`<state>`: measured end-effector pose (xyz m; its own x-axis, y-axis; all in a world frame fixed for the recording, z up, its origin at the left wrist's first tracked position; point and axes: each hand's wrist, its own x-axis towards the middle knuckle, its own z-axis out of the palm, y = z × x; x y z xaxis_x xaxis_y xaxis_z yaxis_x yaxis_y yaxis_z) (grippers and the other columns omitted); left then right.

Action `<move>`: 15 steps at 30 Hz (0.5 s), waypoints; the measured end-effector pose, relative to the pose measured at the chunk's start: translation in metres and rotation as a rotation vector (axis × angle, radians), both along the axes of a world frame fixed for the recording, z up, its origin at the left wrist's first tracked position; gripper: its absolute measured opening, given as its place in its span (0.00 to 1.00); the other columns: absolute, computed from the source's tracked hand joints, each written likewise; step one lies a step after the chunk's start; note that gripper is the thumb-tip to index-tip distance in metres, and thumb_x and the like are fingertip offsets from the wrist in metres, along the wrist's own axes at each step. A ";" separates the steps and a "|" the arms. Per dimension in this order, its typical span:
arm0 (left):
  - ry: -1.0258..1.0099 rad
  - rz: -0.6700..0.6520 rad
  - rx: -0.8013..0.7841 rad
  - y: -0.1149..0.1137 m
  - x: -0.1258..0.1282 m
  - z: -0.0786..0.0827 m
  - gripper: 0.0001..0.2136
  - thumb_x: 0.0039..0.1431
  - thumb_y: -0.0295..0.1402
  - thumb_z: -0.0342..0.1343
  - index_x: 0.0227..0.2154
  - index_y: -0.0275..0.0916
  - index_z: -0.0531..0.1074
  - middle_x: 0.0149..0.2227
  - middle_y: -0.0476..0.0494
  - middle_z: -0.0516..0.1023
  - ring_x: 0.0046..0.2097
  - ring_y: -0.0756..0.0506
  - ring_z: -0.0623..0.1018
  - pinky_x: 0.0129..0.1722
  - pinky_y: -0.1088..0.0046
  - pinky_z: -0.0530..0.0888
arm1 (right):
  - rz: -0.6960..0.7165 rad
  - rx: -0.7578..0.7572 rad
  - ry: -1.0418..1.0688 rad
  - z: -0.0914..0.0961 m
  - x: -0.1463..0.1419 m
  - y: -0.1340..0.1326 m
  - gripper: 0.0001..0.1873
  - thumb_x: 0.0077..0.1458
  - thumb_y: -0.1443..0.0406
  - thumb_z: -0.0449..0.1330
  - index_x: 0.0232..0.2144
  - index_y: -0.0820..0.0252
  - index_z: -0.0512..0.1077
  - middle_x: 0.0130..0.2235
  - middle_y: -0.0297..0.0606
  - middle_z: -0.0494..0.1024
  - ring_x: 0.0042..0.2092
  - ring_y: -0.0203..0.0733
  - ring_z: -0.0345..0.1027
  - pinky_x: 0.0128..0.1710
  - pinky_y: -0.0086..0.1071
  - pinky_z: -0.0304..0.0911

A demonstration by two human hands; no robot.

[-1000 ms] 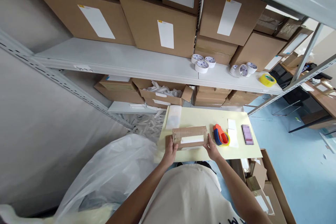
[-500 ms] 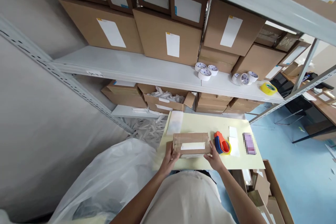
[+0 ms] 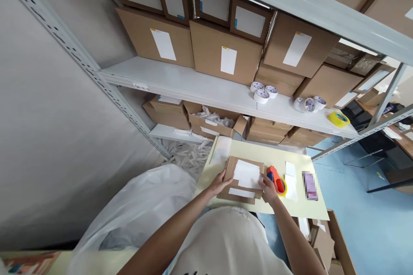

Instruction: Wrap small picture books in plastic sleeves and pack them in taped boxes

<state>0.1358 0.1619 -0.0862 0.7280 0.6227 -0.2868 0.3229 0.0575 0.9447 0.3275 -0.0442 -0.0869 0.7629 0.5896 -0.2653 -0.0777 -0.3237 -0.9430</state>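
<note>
Between my two hands is a brown cardboard box (image 3: 229, 176) with a large white label on its upper face and a narrow white strip on the side toward me. My left hand (image 3: 220, 183) grips the box's left side. Around the right side are the fingers of my right hand (image 3: 267, 185). An orange and blue tape dispenser (image 3: 277, 181) with a yellow roll lies just right of my right hand. The box is over a pale yellow table (image 3: 303, 207); whether it touches the top I cannot tell.
White paper slips (image 3: 291, 185) and a blurred purple item (image 3: 310, 185) lie on the table's right. A shelf (image 3: 193, 81) ahead carries cartons, white tape rolls (image 3: 261, 96) and a yellow tape roll (image 3: 338, 119). Plastic sheeting (image 3: 145, 206) bulges at left; an open carton (image 3: 342, 245) stands at lower right.
The box has been tipped between my hands, so the face with the large white label now shows. Both hands still grip its sides. The view has shifted a little.
</note>
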 end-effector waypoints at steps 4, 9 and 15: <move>0.006 -0.003 0.100 -0.003 -0.022 -0.020 0.42 0.35 0.47 0.69 0.57 0.38 0.68 0.60 0.30 0.69 0.60 0.29 0.69 0.57 0.52 0.69 | -0.034 0.033 -0.017 -0.013 -0.007 -0.018 0.38 0.44 0.49 0.65 0.57 0.54 0.66 0.59 0.48 0.69 0.60 0.57 0.64 0.54 0.48 0.66; 0.044 -0.019 0.249 -0.014 -0.054 -0.036 0.31 0.33 0.41 0.68 0.47 0.40 0.75 0.51 0.35 0.78 0.55 0.31 0.75 0.55 0.53 0.71 | 0.078 -0.049 -0.083 -0.029 -0.021 -0.051 0.42 0.38 0.50 0.68 0.56 0.53 0.67 0.52 0.47 0.75 0.53 0.56 0.70 0.47 0.49 0.69; 0.094 0.092 0.302 -0.019 -0.047 -0.024 0.13 0.57 0.40 0.50 0.32 0.39 0.76 0.32 0.43 0.80 0.37 0.42 0.79 0.43 0.64 0.74 | -0.006 -0.155 -0.296 -0.006 -0.017 -0.057 0.25 0.50 0.48 0.58 0.42 0.59 0.74 0.42 0.49 0.80 0.45 0.55 0.74 0.47 0.50 0.68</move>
